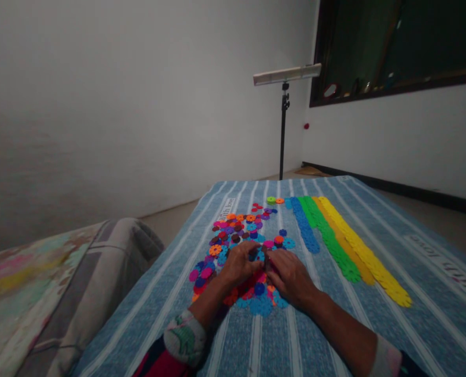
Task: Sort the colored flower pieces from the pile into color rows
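Blue and orange discs (215,250) are lying scattered
Left hand (239,264) and right hand (291,272) are almost meeting, grip unclear; rows (353,242) are stretching from near the counter's (311,343) far edge.

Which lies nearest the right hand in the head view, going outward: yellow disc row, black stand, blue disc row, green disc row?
From the right hand:
1. Blue disc row: ahead, to the right.
2. Green disc row: right of blue.
3. Yellow disc row: rightmost row.
4. Black stand: beyond the striped cloth.
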`<state>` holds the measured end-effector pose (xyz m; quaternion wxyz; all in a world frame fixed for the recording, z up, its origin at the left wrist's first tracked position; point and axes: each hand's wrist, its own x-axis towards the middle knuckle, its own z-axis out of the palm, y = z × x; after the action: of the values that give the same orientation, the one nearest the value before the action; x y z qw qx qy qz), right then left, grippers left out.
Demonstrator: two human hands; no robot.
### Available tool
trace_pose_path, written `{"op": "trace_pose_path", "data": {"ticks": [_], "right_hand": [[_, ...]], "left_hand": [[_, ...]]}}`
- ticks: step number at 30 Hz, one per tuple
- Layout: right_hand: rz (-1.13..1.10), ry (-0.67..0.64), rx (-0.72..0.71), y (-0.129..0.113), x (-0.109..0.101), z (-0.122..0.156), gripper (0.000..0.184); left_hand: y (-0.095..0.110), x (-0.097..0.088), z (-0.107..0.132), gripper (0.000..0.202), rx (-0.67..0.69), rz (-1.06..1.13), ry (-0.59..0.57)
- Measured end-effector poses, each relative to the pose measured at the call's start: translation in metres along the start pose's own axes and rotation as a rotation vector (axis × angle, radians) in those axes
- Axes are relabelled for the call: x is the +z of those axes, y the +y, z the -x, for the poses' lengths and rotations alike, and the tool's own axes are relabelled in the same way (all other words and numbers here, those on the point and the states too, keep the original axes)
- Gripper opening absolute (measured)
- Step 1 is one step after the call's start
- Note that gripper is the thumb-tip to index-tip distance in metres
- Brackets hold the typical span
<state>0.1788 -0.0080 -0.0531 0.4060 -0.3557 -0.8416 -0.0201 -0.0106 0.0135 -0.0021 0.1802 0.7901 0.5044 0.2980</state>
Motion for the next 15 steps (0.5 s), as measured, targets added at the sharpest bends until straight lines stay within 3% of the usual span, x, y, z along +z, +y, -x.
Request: {"op": "trace_pose_path", "data": {"ticks": [6,10,15], "right_hand": [[0.026,0.011,-0.037,-0.007,-0.001,0.000,0.033],[0.020,0.005,0.006,-0.003,0.001,0.003,0.032],[0.046,-0.023,0.023,-0.001,0.001,0.005,0.025]], "left_hand": [[0.013,0.020,0.003,0.034,-0.011,0.080,0.001],[0.012,0.026,0.005,0.045,-0.002,0.114,0.000],[0.010,0.031,0.006,0.041,0.002,0.148,0.013]]}}
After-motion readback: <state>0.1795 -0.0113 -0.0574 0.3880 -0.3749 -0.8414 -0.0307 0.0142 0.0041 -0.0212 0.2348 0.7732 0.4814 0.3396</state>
